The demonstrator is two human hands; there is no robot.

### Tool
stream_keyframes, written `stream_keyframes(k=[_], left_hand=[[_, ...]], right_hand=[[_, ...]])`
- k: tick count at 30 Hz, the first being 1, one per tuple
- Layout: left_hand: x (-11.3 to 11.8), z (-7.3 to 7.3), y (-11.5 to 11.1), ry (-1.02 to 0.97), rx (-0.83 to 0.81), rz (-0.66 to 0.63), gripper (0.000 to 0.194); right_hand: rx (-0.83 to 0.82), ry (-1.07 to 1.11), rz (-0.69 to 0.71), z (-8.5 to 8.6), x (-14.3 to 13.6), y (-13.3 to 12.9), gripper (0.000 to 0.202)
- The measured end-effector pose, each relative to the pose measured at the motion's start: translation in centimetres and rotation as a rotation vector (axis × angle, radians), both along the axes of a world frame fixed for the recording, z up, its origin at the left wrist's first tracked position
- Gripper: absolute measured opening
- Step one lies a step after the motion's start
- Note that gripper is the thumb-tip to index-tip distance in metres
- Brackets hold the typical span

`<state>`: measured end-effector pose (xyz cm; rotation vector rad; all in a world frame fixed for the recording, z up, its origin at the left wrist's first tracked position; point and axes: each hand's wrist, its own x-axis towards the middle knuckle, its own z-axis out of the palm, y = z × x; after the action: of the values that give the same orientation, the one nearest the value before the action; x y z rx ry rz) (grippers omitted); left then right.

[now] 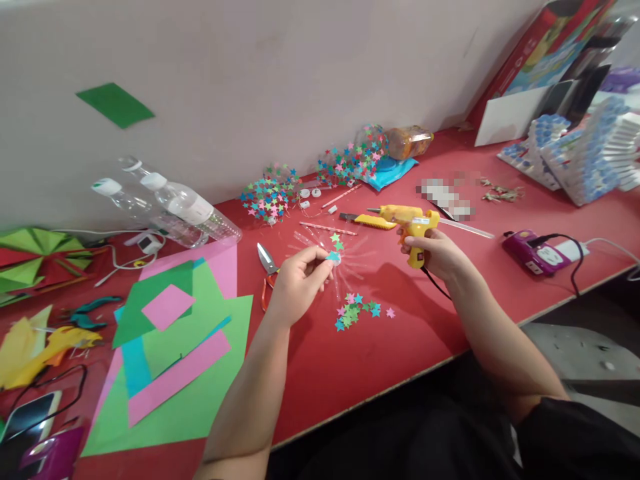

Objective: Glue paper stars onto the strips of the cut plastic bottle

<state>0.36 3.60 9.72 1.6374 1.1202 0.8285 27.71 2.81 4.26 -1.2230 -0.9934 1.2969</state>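
1. Yellow glue gun (401, 213) in the right hand (440, 253): the fingers wrap its handle above the worktop (380, 373), and the nozzle points toward the person's left. Whether the trigger is pressed, I cannot tell.
2. The left hand (296, 283) has a closed grip, thumb and finger pinching a small blue piece (333, 256), probably a paper star. It sits at the middle of a spray of clear strands (356, 269); two green stars (335, 237) lie just beyond. Contact between piece and strands is unclear.
3. The step in hand looks like placing or fixing this piece by hand, with the nozzle held apart from it.
4. Any next dab of glue would call for a steady nozzle, clear of the fingertips, and a light pinch, as the thin strands could snag or shift.
5. Loose paper stars (351, 312) lie on the near side of the strands; the cutter (375, 221) rests beyond, near the nozzle.
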Motion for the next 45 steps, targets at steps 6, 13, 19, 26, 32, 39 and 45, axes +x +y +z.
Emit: stream_keyframes(k=[6, 13, 19, 26, 32, 39, 45], left_hand=[[-0.2, -0.9, 0.5, 0.071, 0.036, 0.082, 0.014], [0.2, -1.5, 0.7, 0.184, 0.129, 0.12, 0.015], [0.2, -1.6, 0.7, 0.224, 0.137, 0.138, 0.014], [0.3, -1.6, 0.7, 0.219, 0.146, 0.133, 0.014], [0.3, -1.7, 0.5, 0.238, 0.169, 0.14, 0.012], [0.2, -1.6, 0.5, 0.237, 0.177, 0.127, 0.013], [0.2, -1.6, 0.5, 0.227, 0.181, 0.126, 0.012]], right_hand=[[0.096, 0.062, 0.259, 0.2, -4.0, 0.1, 0.027], [0.099, -0.046, 0.283, -2.0, -5.2, -1.8, 0.039], [0.19, -0.122, 0.246, -1.6, -5.7, -2.3, 0.042], [0.229, -0.192, 0.19, -2.1, -5.5, -2.2, 0.04], [0.221, -0.209, 0.223, -1.9, -5.7, -2.3, 0.039], [0.204, -0.22, 0.214, -1.8, -5.7, -2.3, 0.04], [0.226, -0.228, 0.218, -1.6, -5.7, -2.3, 0.039]])
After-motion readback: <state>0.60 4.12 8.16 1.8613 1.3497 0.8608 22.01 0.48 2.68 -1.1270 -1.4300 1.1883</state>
